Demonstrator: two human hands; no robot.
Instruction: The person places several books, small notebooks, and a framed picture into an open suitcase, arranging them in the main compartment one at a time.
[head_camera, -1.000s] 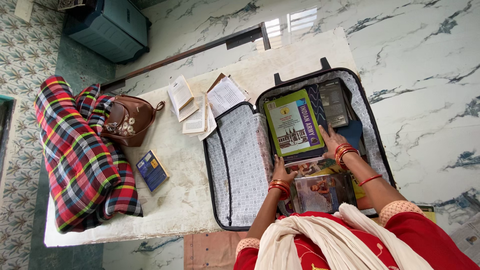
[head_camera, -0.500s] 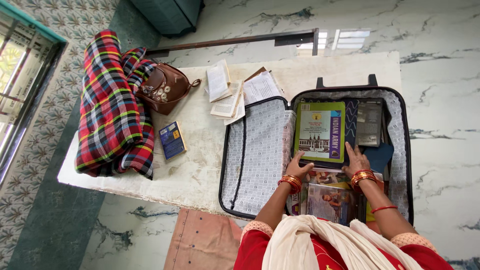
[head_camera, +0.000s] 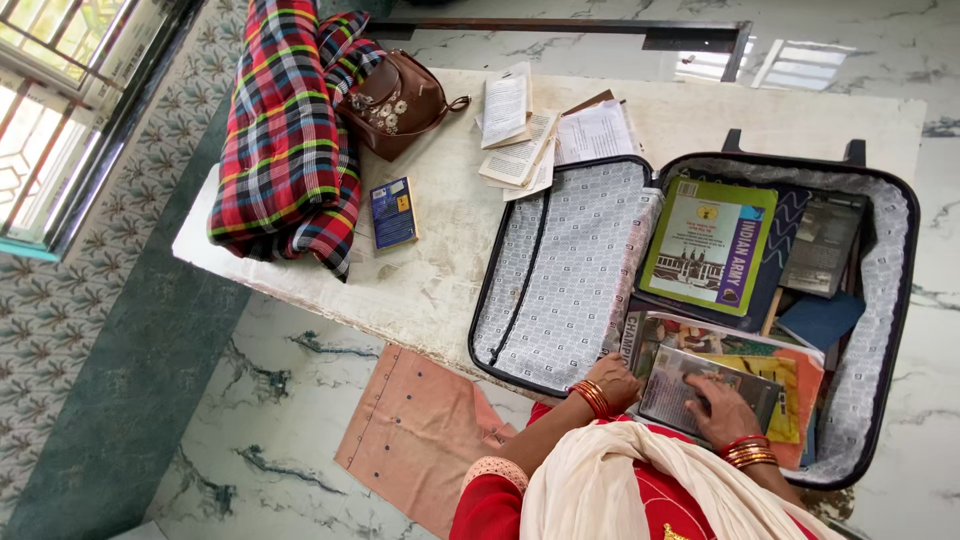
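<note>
Left hand (head_camera: 612, 381): fingers curled, clamped on the left edge of a grey book (head_camera: 700, 385).
Right hand (head_camera: 722, 411): fingers spread flat on the book's cover, pressing down, not gripping.
Grey book: at 6 o'clock in the open suitcase (head_camera: 893, 300), lying on a magazine (head_camera: 690, 335).
Green book (head_camera: 708, 244): at 12 o'clock from the hands, flat in the case.
Lid (head_camera: 565, 268): at 9 o'clock, lying open.
Table (head_camera: 440, 280): blue booklet (head_camera: 393, 212), brown bag (head_camera: 395, 102), plaid blanket (head_camera: 285, 130) at 10 o'clock.

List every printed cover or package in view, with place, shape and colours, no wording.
Green book: suitcase top, rectangular, purple band.
Grey book: under both hands, rectangular, greyish.
Colourful magazine: beneath it, red and yellow.
Small blue book: on table beside plaid blanket, yellow mark.
</note>
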